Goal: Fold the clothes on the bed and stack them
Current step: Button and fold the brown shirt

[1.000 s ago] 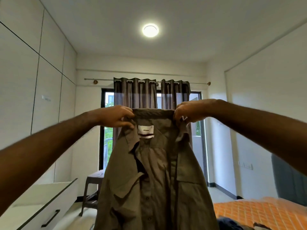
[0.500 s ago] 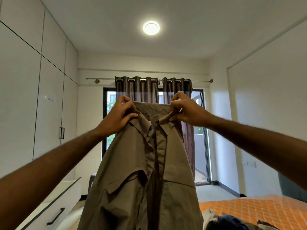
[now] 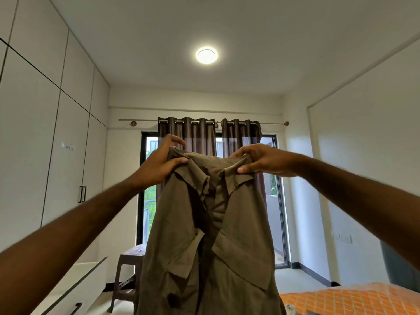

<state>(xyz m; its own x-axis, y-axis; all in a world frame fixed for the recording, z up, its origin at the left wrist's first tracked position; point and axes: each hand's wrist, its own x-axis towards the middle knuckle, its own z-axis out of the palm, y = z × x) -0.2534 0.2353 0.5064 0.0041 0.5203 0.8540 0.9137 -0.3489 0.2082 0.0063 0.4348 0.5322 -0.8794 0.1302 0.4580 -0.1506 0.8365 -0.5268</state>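
Note:
An olive-brown button-up shirt hangs in the air in front of me, collar up and front facing me. My left hand pinches the left shoulder by the collar, thumb on the front. My right hand pinches the right shoulder the same way. Both arms are stretched out at about chest height. The shirt's hem runs out of view at the bottom. The bed with an orange checked cover shows at the lower right.
White wardrobes line the left wall, with an open drawer low down. A brown plastic stool stands by the glass door with dark curtains. A dark chair back is at the far right.
The shirt was turned from inside-label view to closed front. My hands shifted outward along the shoulders and the view tilted up, hiding the clothes on the bed.

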